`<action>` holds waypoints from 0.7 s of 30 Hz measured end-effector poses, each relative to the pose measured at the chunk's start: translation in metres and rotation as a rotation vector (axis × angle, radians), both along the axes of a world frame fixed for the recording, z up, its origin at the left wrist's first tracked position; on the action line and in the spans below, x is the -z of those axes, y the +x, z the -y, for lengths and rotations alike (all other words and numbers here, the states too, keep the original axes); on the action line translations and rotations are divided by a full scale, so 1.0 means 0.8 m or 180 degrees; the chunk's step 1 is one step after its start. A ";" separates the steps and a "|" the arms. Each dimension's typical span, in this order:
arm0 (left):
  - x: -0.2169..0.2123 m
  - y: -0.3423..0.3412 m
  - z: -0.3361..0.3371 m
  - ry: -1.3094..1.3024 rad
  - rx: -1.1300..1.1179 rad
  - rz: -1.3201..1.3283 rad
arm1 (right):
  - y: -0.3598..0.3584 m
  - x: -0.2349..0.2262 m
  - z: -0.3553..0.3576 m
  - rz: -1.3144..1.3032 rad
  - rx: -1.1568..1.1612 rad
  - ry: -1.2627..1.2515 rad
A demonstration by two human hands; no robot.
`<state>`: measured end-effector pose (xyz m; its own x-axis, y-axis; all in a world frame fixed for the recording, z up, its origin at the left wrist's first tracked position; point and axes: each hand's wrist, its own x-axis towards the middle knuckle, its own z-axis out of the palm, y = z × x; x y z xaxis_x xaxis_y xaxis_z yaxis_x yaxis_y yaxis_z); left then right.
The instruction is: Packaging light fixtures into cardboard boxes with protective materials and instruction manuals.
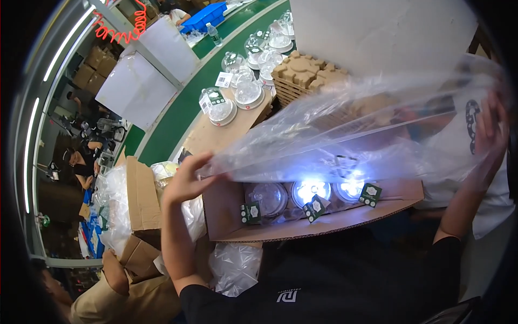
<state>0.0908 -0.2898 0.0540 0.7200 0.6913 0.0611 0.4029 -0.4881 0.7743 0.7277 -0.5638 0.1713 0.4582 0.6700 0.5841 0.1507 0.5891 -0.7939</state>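
A large clear plastic bag (pixel 302 146) is stretched over an open cardboard box (pixel 313 229). My left hand (pixel 189 181) pinches the bag's left end between thumb and fingers, just above the box's left side. Raised at the far right, my right hand (pixel 488 127) grips the bag's other end, its fingers partly veiled by the film. Inside the box sits a row of clear domed lamps (pixel 264 200) with dark green tags (pixel 314 208). Two of the lamps glow bluish white. The bag covers the back of the box.
Behind the box rises a stack of moulded brown pulp trays (pixel 305 70). More clear domed lamps (pixel 220 110) stand on the bench to its left. An open carton (pixel 143 197) with plastic film is at the left, beside a co-worker's arm (pixel 116 272). A white panel (pixel 377 38) stands behind.
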 end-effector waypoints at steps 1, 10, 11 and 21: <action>-0.026 -0.010 0.010 -0.0446 0.0007 0.0243 | -0.003 0.007 -0.005 -0.0017 0.0033 -0.0026; -0.093 -0.035 -0.005 -0.1556 -0.0248 0.0462 | -0.037 0.129 -0.070 -0.0162 0.0225 -0.2334; -0.086 -0.028 -0.007 -0.1557 -0.0242 0.0447 | -0.041 0.143 -0.071 -0.0178 0.0230 -0.2335; -0.026 0.059 0.043 0.2647 -0.0119 -0.1581 | -0.097 0.179 -0.057 0.0832 0.0005 -0.2614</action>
